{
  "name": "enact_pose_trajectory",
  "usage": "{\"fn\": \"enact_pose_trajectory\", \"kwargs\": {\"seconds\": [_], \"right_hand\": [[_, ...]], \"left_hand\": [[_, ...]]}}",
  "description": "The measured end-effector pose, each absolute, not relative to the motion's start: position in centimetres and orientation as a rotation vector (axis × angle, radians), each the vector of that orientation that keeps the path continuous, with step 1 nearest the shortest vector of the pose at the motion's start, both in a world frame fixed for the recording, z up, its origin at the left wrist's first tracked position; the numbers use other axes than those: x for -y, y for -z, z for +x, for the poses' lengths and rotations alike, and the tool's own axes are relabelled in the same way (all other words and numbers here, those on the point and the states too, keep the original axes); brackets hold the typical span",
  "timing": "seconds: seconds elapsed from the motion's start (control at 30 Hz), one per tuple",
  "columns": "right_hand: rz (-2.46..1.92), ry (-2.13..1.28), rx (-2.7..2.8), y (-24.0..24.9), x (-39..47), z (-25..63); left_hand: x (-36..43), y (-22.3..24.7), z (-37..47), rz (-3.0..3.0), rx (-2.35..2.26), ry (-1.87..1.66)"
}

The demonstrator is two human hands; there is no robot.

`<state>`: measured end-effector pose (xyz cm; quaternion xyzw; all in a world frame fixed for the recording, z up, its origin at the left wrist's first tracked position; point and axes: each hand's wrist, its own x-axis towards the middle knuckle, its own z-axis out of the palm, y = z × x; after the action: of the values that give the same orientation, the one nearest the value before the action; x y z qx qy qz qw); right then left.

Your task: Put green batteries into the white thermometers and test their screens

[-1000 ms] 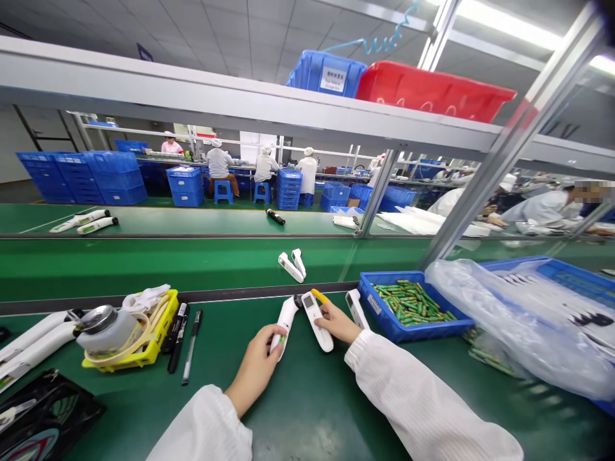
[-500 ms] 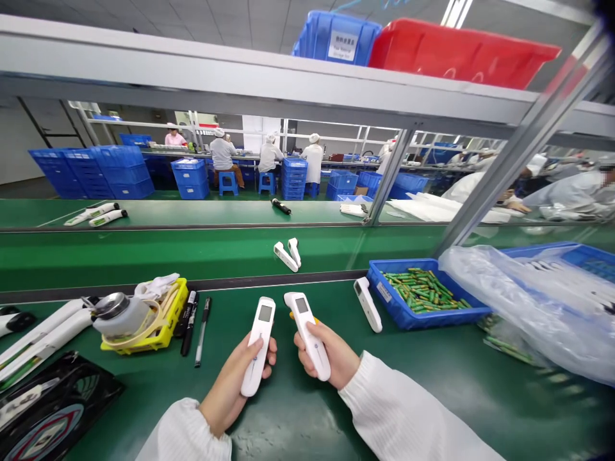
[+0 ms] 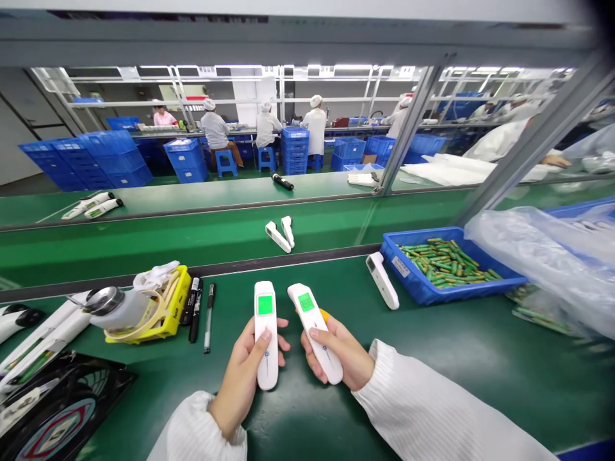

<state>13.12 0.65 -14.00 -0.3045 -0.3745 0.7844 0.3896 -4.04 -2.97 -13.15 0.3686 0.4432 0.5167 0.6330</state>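
My left hand (image 3: 244, 368) is closed round a white infrared thermometer (image 3: 266, 374), its thumb lying on the front near the button. A second white infrared thermometer (image 3: 331, 365) is gripped in my right hand (image 3: 346, 351), tilted with its top to the left. Both screens glow green; the readings are too small to make out. Something yellow shows at a finger of my right hand. Another thermometer (image 3: 383, 280) lies on the green bench right of my hands, and two smaller-looking ones (image 3: 278, 237) rest on the strip ahead.
A blue bin (image 3: 408, 291) of green batteries stands at the right, beside plastic bags (image 3: 542, 269). At left are a yellow basket (image 3: 179, 320) with a bottle (image 3: 120, 307), pens (image 3: 209, 317), more thermometers and a black fan (image 3: 62, 410). Metal posts (image 3: 413, 128) rise ahead; co-workers sit beyond.
Both thermometer screens have gone from grey to lit green. My left hand has turned its thermometer more upright. The view has tipped downward.
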Motion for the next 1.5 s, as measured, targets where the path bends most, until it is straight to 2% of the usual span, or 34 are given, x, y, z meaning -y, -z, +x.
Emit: {"fn": "enact_pose_trajectory", "kwargs": {"seconds": [0.37, 0.73, 1.5], "right_hand": [[-0.759, -2.014, 0.880, 13.8, -0.5, 13.4], [-0.727, -1.991, 1.216, 13.5, 0.8, 13.1], [-0.852, -1.879, 1.322, 13.9, 1.8, 13.1]], "left_hand": [[2.9, 12.2, -3.4, 0.697, -0.999, -1.266], [4.1, 13.4, -3.4, 0.909, -0.764, -1.195], [4.8, 13.4, -3.2, 0.965, -0.889, -1.182]]}}
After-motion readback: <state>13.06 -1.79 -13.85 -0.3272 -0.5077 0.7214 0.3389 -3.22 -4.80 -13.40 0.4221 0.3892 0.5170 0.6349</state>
